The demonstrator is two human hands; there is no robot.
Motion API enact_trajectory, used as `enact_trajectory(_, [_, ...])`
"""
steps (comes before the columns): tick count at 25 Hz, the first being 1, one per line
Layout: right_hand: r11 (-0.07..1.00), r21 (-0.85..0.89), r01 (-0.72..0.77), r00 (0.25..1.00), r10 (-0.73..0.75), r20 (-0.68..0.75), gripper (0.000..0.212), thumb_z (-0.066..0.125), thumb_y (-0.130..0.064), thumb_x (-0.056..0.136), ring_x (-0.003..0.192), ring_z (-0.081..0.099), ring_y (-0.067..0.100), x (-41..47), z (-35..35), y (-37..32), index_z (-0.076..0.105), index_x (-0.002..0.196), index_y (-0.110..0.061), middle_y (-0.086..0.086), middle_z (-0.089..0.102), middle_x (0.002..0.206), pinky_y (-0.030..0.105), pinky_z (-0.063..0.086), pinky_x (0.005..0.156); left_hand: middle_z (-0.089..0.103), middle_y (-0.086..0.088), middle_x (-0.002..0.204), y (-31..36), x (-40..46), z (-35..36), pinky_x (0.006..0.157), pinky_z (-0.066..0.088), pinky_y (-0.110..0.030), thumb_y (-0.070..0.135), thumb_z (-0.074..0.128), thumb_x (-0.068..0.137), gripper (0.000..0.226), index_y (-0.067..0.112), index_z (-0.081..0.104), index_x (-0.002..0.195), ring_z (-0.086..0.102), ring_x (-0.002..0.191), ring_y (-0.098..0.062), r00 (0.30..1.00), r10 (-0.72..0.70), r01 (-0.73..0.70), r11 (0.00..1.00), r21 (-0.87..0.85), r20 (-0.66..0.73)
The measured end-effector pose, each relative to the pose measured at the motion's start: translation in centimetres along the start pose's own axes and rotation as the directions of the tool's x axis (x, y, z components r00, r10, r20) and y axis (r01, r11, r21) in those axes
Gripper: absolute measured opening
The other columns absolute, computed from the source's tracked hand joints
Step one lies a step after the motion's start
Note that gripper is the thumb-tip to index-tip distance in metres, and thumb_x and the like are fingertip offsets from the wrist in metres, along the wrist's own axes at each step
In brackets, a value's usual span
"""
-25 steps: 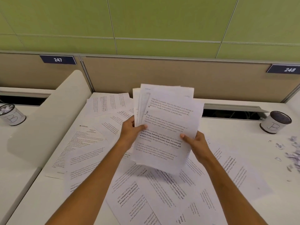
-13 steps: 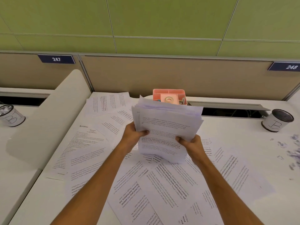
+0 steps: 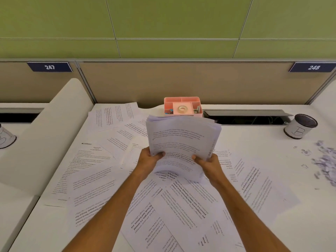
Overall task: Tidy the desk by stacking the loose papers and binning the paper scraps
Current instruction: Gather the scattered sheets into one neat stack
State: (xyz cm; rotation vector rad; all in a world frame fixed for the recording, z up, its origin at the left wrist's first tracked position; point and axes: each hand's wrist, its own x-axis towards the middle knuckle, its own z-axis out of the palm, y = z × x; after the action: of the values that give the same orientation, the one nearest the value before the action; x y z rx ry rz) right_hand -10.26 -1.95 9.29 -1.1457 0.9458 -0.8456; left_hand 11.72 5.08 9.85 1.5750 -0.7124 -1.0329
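I hold a thick sheaf of printed papers (image 3: pixel 181 140) above the middle of the desk, its top bowed away from me. My left hand (image 3: pixel 148 160) grips its lower left edge and my right hand (image 3: pixel 209 163) grips its lower right edge. Several loose printed sheets (image 3: pixel 94 171) lie overlapped across the white desk (image 3: pixel 254 140) under and around my arms. A pile of small paper scraps (image 3: pixel 325 160) lies at the right edge. A small can marked B (image 3: pixel 300 128) stands beyond the scraps at the back right.
A pink desk organiser (image 3: pixel 182 106) with a tape roll sits at the back centre, just behind the sheaf. An open cable slot (image 3: pixel 247 117) runs along the back right. A white curved divider (image 3: pixel 41 135) bounds the desk on the left, with another can (image 3: pixel 5 140) past it.
The sheaf has been lowered and tilted flatter, which uncovers the pink organiser. Its fanned sheets have been gathered into a tighter bundle, and both hands have shifted to its lower corners.
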Motion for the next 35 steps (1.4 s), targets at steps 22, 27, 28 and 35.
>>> enact_trajectory(22, [0.269, -0.796, -0.542, 0.829, 0.013, -0.559, 0.098, 0.056, -0.076, 0.073, 0.124, 0.043, 0.031, -8.6, -8.7, 6.5, 0.036, 0.140, -0.007, 0.012, 0.045, 0.136, 0.046, 0.044, 0.095, 0.071, -0.014, 0.103, -4.6, -2.2, -8.0, 0.082, 0.054, -0.041, -0.003, 0.071, 0.081, 0.030, 0.008, 0.066, 0.108, 0.068, 0.093, -0.032, 0.969, -0.246, 0.245, 0.968, 0.057, 0.002])
enact_trajectory(27, [0.100, -0.825, -0.556, 0.828, -0.022, -0.561, 0.121, 0.050, -0.087, 0.065, 0.128, 0.039, 0.030, -8.6, -7.2, 7.8, 0.024, 0.147, -0.003, 0.013, 0.039, 0.142, 0.046, 0.040, 0.099, 0.070, -0.012, 0.106, -6.7, -2.6, -6.4, 0.091, 0.052, -0.046, -0.003, 0.071, 0.081, 0.033, 0.014, 0.064, 0.109, 0.067, 0.097, -0.032, 0.969, -0.246, 0.244, 0.966, 0.084, 0.004])
enact_trajectory(28, [0.087, -0.823, -0.561, 0.825, -0.026, -0.565, 0.122, 0.052, -0.086, 0.064, 0.127, 0.040, 0.029, -8.5, -7.1, 7.8, 0.023, 0.147, -0.002, 0.013, 0.040, 0.141, 0.045, 0.039, 0.099, 0.070, -0.012, 0.105, -6.9, -2.6, -6.1, 0.090, 0.053, -0.045, -0.003, 0.071, 0.081, 0.033, 0.015, 0.064, 0.108, 0.067, 0.096, -0.031, 0.970, -0.245, 0.244, 0.966, 0.090, 0.002])
enact_trajectory(35, [0.318, -0.747, -0.583, 0.803, 0.090, -0.589, 0.087, 0.079, -0.059, 0.063, 0.107, 0.056, 0.027, -6.9, -7.3, 6.4, 0.046, 0.125, -0.007, 0.009, 0.050, 0.121, 0.038, 0.051, 0.080, 0.069, -0.007, 0.099, -6.9, -2.7, -4.7, 0.081, 0.053, -0.035, -0.001, 0.071, 0.083, 0.034, 0.012, 0.062, 0.113, 0.067, 0.090, -0.025, 0.969, -0.248, 0.247, 0.964, 0.104, -0.002])
